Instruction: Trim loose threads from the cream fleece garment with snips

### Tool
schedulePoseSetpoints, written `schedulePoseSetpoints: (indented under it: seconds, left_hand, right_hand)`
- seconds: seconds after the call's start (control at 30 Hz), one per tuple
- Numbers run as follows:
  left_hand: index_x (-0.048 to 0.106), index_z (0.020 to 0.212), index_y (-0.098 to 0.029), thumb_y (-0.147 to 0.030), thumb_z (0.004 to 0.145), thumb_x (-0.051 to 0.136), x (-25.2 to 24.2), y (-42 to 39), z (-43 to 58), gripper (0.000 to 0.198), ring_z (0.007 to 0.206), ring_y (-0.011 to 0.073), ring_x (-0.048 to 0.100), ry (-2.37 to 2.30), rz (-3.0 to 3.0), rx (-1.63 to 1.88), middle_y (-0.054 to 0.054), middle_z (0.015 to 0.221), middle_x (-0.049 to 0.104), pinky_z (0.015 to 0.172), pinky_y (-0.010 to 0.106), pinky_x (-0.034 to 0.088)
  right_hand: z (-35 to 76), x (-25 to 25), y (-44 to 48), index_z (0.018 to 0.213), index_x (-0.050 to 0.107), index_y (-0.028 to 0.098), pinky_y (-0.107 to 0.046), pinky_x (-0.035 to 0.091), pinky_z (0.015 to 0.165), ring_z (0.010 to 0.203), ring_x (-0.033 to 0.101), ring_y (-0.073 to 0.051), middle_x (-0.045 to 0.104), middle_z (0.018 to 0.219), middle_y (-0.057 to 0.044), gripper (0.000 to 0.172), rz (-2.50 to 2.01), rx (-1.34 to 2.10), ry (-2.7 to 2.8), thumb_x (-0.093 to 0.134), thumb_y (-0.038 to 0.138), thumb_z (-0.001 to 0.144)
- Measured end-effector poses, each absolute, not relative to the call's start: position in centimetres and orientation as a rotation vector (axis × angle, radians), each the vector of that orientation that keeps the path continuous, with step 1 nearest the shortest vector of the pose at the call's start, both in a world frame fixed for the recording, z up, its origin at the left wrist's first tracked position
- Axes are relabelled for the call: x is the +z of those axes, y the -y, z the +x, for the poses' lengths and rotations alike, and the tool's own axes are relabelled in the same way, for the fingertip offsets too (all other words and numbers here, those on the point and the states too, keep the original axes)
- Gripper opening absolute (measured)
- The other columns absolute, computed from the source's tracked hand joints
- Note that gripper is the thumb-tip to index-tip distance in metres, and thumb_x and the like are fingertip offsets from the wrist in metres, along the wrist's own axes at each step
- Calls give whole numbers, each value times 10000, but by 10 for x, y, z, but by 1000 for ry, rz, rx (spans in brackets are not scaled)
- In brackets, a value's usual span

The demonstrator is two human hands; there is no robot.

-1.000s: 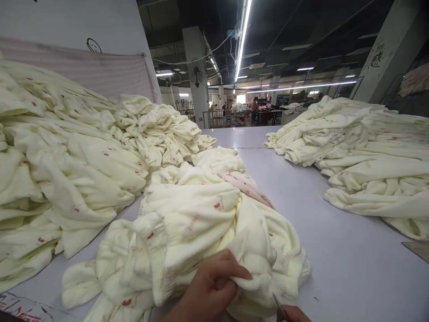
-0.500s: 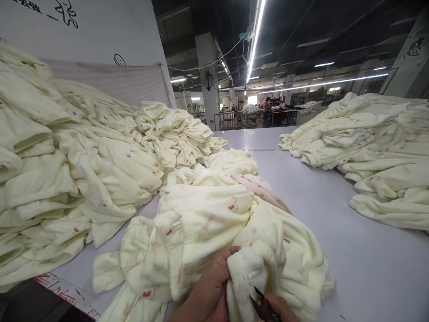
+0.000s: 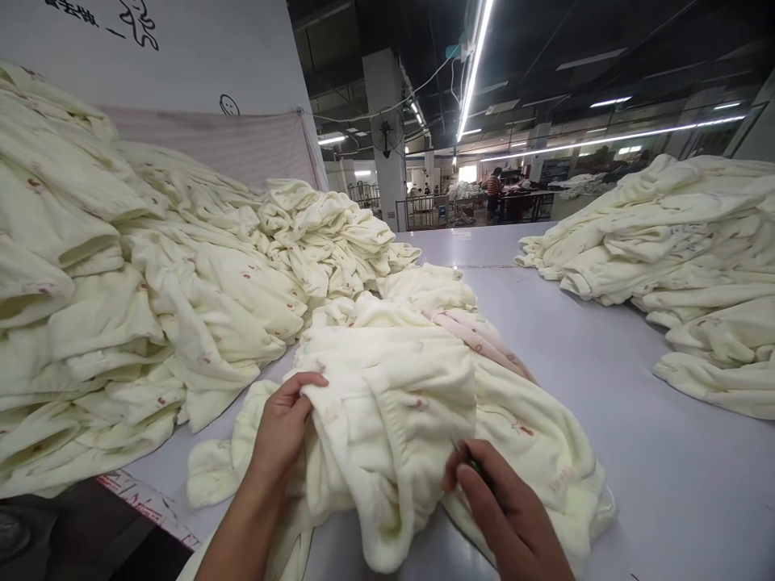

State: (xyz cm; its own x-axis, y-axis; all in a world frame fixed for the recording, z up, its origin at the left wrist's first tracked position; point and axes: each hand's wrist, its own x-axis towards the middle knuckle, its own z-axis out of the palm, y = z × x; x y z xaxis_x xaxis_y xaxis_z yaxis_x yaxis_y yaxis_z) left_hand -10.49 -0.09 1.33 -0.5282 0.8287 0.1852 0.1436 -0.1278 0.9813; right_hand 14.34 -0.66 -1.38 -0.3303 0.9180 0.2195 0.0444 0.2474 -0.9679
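We are facing a pale lilac bench (image 3: 666, 484) in a workshop, looking down past our own two hands. A pale yellow fleece garment (image 3: 417, 420) with small reddish prints is lying rumpled in front of us, near the bench's close edge, on top of similar cloth. A gathered seam is running down its middle. Our left hand (image 3: 283, 424) is pinching the garment's left edge, thumb and fingers closed on a fold. Our right hand (image 3: 512, 504) is curling around a small dark cutting tool (image 3: 479, 468), probably thread snips, whose thin tip is pointing toward the garment's right side. We cannot tell whether its blades are apart, or whether these fingers are also touching the fleece.

A large heap of matching garments (image 3: 211, 290) is rising on the left, another heap (image 3: 684, 242) is standing on the right, and a pink printed cloth (image 3: 484, 335) is showing just behind the garment.

We seem to be spreading the garment for work along its seams. In our judgement, we are doing this well if we are drawing the fold lightly taut, keeping the pointed tip clear of the soft pile and the left fingers, and lifting only loose thread between the blades, since thick fleece is easily nicked.
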Motion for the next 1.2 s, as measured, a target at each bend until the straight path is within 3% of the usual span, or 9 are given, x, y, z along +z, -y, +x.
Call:
schedulePoseSetpoints:
  seconds: [0.1, 0.27, 0.5, 0.67, 0.93, 1.0, 1.07, 1.13, 1.2]
  left_hand:
    - [610, 719, -154, -180, 639, 558, 12, -3, -124, 98, 705, 148, 509, -1674, 1119, 1549, 4, 765, 595, 632, 210, 380]
    - [635, 778, -197, -188, 698, 553, 31, 36, -93, 116, 986, 209, 487, -1762, 1513, 1611, 34, 972, 571, 809, 235, 376]
    - [595, 756, -183, -409, 743, 571, -10, 51, -38, 228, 630, 184, 517, -1914, 1624, 658, 22, 670, 590, 580, 254, 347]
    - [502, 707, -172, -371, 727, 606, -43, 26, -30, 226, 580, 131, 450, -1581, 1187, 1096, -26, 605, 485, 567, 224, 341]
    - [615, 863, -112, -419, 666, 674, -21, 30, -36, 370, 700, 189, 596, -1135, 777, 1246, 60, 741, 663, 668, 269, 429]
    - [624, 877, -124, -358, 643, 702, -17, 26, -45, 341, 705, 192, 614, -1208, 661, 1320, 54, 764, 685, 666, 265, 437]
    - [623, 885, -138, -315, 638, 710, -14, 20, -53, 317, 696, 184, 620, -1247, 615, 1346, 43, 784, 692, 648, 254, 441]
    - [617, 889, -140, -295, 636, 710, -12, 13, -57, 310, 688, 180, 618, -1232, 628, 1337, 41, 800, 691, 629, 246, 443]
    - [612, 881, -139, -309, 633, 704, -11, 10, -57, 314, 672, 183, 612, -1244, 653, 1319, 42, 788, 687, 619, 250, 447]
  right_hand:
    - [116, -4, -20, 816, 517, 209, -218, 353, 687, 756, 466, -126, 507, 767, 19, 270, -739, 1359, 1720, 389, 442, 862]
    - [77, -10, -55, 777, 554, 189, -254, 345, 666, 707, 465, -120, 485, 700, 36, 266, -717, 1419, 1747, 415, 397, 866]
    - [70, -18, -60, 780, 557, 158, -300, 370, 686, 701, 490, -122, 523, 727, 23, 290, -687, 1440, 1712, 425, 401, 867]
    - [68, -27, -58, 795, 549, 155, -258, 370, 597, 601, 456, -89, 531, 761, 21, 293, -687, 1482, 1670, 433, 417, 860]
    - [116, -36, -45, 866, 561, 202, -231, 308, 475, 476, 316, -75, 547, 747, 24, 360, -907, 1397, 1489, 387, 516, 832]
    - [154, -52, -51, 874, 563, 206, -248, 351, 546, 549, 402, -103, 569, 799, 3, 381, -1102, 1251, 1379, 372, 532, 822]
    - [197, -73, -61, 885, 557, 205, -286, 363, 769, 882, 490, -182, 567, 990, -39, 376, -1320, 1074, 1219, 399, 534, 795]
    - [237, -95, -70, 976, 512, 191, -358, 296, 901, 1110, 394, -248, 489, 1174, -97, 446, -1514, 937, 1006, 389, 566, 768]
    - [261, -110, -72, 964, 527, 165, -397, 289, 913, 1126, 392, -294, 514, 1143, -136, 494, -1611, 961, 896, 515, 570, 682]
